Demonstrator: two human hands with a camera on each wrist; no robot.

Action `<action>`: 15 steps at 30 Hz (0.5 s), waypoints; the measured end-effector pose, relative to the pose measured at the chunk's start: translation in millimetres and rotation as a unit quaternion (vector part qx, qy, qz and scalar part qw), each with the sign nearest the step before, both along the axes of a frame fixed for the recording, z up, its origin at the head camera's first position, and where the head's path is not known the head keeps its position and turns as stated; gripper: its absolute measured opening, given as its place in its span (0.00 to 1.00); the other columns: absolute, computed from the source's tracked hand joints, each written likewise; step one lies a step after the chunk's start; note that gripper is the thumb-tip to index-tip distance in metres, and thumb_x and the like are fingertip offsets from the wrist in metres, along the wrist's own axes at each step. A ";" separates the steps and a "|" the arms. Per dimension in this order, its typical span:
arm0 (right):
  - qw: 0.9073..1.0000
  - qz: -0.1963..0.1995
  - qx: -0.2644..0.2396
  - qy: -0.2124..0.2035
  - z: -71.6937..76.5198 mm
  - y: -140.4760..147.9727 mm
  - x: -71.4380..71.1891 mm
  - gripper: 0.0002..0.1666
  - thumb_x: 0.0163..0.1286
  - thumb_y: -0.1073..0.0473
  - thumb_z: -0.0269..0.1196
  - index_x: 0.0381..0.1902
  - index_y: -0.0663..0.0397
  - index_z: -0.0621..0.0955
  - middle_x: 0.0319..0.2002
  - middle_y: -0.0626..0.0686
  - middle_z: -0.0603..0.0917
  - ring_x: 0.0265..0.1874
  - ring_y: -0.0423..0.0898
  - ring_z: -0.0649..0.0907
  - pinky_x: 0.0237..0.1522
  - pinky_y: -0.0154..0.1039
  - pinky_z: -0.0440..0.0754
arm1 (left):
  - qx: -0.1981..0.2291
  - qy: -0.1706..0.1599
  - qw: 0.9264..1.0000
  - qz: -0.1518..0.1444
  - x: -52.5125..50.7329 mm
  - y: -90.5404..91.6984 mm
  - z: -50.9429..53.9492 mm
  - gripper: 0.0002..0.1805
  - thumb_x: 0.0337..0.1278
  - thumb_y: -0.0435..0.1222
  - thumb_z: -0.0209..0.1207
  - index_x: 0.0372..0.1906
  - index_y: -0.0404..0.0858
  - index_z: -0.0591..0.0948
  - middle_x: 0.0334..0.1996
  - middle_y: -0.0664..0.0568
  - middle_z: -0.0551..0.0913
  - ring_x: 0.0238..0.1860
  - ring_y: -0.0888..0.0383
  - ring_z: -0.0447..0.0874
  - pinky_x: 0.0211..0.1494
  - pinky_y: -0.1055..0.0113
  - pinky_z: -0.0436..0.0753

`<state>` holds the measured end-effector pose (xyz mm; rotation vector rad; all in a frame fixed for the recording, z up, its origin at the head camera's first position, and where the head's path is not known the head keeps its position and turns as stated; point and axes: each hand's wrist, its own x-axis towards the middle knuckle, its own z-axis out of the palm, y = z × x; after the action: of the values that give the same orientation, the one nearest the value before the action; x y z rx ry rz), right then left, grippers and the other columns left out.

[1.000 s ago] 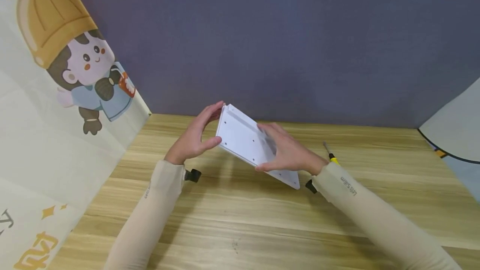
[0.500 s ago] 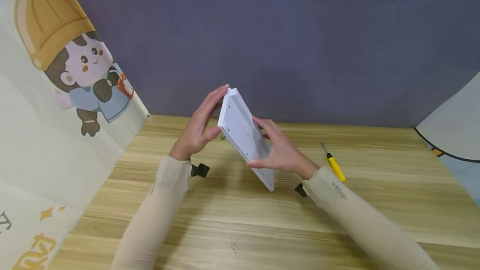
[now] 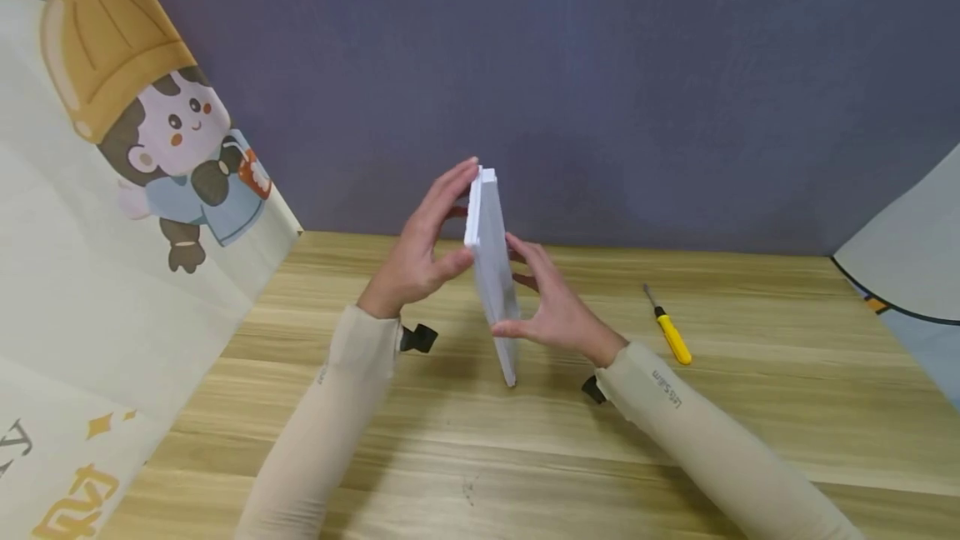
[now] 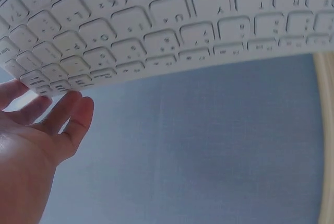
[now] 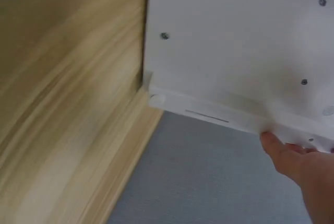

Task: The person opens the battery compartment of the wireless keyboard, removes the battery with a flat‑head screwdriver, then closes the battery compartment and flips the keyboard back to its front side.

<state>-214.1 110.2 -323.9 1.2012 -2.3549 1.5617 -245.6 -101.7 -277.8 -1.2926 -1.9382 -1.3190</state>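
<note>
A white keyboard (image 3: 492, 265) stands tilted nearly edge-on between the hands, its upper end raised. My left hand (image 3: 420, 252) spans that upper end, thumb on the near corner and fingertips on the far one. From the right, my right hand (image 3: 557, 307) grips the two long edges lower down, thumb near and fingers far. Rows of keys (image 4: 156, 31) face the left wrist camera, with the left fingertips at one corner. The underside (image 5: 224, 41), dotted with small screws, shows in the right wrist view; the right fingers touch its thicker edge.
On the wooden table (image 3: 750, 407), right of the hands, lies a screwdriver (image 3: 672, 338) with a yellow handle. A dark blue-grey panel (image 3: 570, 90) rises behind the table. A printed cloth (image 3: 90, 290) hangs along the left side.
The keyboard has turned from showing its underside to nearly edge-on, and its upper end has risen. Both hands keep hold; the left has moved right and up. The screwdriver's handle has come into view.
</note>
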 end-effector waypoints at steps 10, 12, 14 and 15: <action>1.000 0.006 -0.006 0.012 4.5 6.9 -0.8 0.65 0.49 0.59 0.76 0.73 0.63 0.46 0.67 0.63 0.56 0.66 0.59 0.59 0.63 0.53 0.62 | -0.002 -0.009 1.000 0.026 1.9 10.6 -0.3 0.53 0.53 0.69 0.47 0.70 0.30 0.59 0.67 0.44 0.63 0.58 0.49 0.69 0.58 0.56 0.72; 0.999 0.015 -0.026 0.026 8.8 8.7 -2.4 0.65 0.51 0.51 0.74 0.73 0.64 0.46 0.67 0.65 0.55 0.66 0.62 0.59 0.63 0.56 0.61 | 0.001 -0.013 1.000 0.025 2.4 12.7 -0.8 0.53 0.53 0.69 0.47 0.70 0.31 0.58 0.67 0.44 0.63 0.59 0.50 0.69 0.58 0.56 0.71; 0.998 0.023 -0.045 0.037 13.5 9.6 -3.8 0.65 0.51 0.45 0.72 0.73 0.64 0.46 0.67 0.66 0.55 0.65 0.63 0.60 0.62 0.58 0.61 | 0.000 -0.016 1.000 0.025 2.8 14.5 -1.3 0.53 0.53 0.69 0.47 0.71 0.32 0.58 0.66 0.45 0.64 0.60 0.51 0.68 0.59 0.57 0.71; 0.998 0.025 -0.050 0.040 15.6 9.8 -4.5 0.65 0.52 0.42 0.71 0.73 0.63 0.46 0.68 0.65 0.55 0.65 0.62 0.60 0.62 0.58 0.62 | -0.002 -0.018 1.000 0.024 3.1 15.2 -1.3 0.53 0.53 0.69 0.47 0.71 0.32 0.57 0.66 0.46 0.64 0.60 0.51 0.67 0.59 0.57 0.70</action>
<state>-218.6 120.0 -308.4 1.2852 -2.1858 1.5934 -242.5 -86.5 -279.2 -1.2233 -1.9841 -1.3245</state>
